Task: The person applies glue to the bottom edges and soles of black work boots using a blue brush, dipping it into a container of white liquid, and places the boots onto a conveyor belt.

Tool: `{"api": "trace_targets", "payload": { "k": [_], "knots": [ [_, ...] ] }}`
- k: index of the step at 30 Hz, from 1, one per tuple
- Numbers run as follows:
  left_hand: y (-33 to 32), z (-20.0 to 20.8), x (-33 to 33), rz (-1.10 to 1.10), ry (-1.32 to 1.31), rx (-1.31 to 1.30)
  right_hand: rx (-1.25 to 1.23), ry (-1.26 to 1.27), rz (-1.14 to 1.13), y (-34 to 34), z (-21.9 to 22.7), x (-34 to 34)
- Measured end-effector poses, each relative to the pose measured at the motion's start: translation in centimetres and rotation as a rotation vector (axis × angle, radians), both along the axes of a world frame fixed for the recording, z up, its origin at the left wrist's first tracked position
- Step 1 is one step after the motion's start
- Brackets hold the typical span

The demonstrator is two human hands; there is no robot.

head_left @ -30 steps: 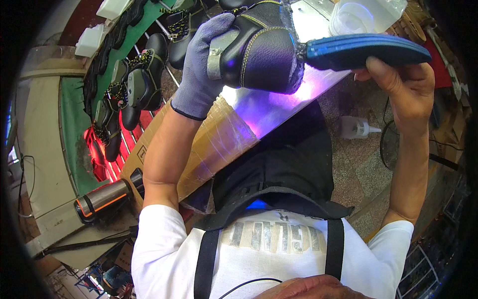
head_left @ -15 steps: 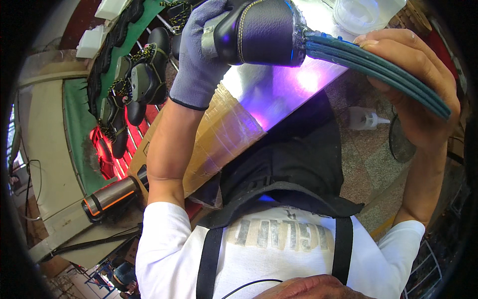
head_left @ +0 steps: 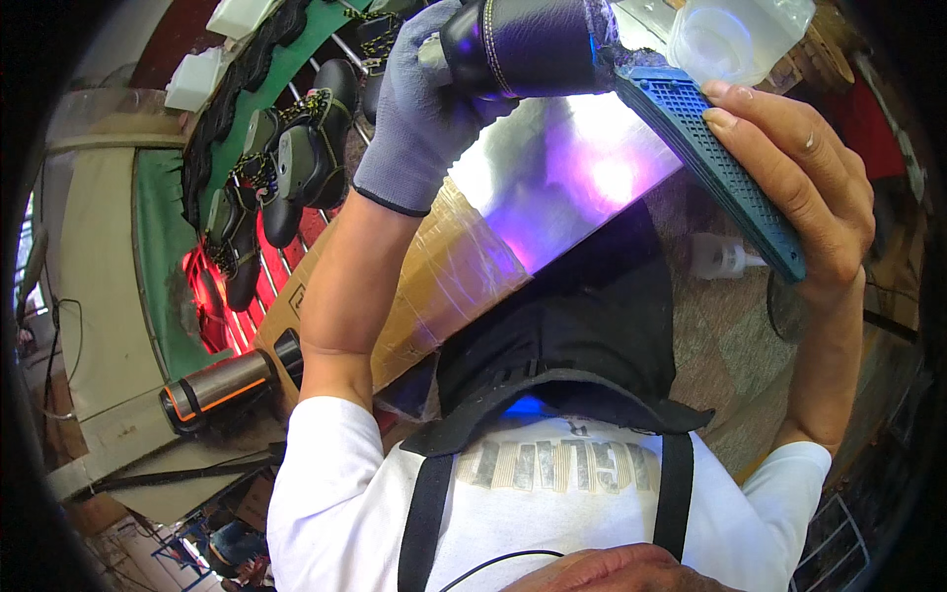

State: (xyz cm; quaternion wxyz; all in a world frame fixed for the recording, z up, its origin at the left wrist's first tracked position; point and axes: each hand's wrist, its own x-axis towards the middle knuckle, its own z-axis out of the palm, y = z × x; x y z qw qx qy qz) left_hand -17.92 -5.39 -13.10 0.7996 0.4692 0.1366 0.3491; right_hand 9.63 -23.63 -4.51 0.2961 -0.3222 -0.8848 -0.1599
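My left hand (head_left: pixel 414 133), in a grey knitted glove, grips a black leather shoe (head_left: pixel 543 49) with light stitching, held sideways at the top of the view. Bare, my right hand (head_left: pixel 809 173) has its fingers over a long dark blue piece (head_left: pixel 740 163) with ridged sides and a grid of small holes in its face. I cannot tell what kind of piece it is. Its far end meets the dark, rough-looking edge of the shoe. My right thumb is mostly hidden, and the shoe's top end is cut off by the frame.
Below the shoe lies a shiny metal surface (head_left: pixel 552 187) beside a cardboard box (head_left: pixel 444 281). A translucent tub (head_left: pixel 725 39) stands at upper right, with a small bottle (head_left: pixel 718 257) lower down. More black shoes (head_left: pixel 311 158) hang at left, above a steel flask (head_left: pixel 222 390).
The blue piece has turned so its gridded face shows, and its near end has swung left and down. My right hand has moved with it. The shoe sits slightly higher and further right.
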Motion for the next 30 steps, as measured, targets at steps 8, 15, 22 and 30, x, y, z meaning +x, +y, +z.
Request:
{"api": "trace_targets", "payload": {
  "k": [8,15,22,30],
  "knots": [
    [1.9,-1.8,-1.4,-0.270,-0.185,-0.254,0.154,0.021,-0.077,0.0,-1.8,-1.2],
    [0.2,-1.4,-1.5,-0.021,-0.107,-0.242,0.224,0.048,-0.145,0.0,-3.2,-2.1],
    [-1.5,-2.5,-1.8,0.064,-0.052,-0.030,0.078,0.202,-0.124,-0.5,-4.7,-1.6],
    [-5.4,-12.0,-5.2,0.418,0.111,0.244,-0.575,1.556,0.091,-2.9,-10.0,-10.2]
  ]
}}
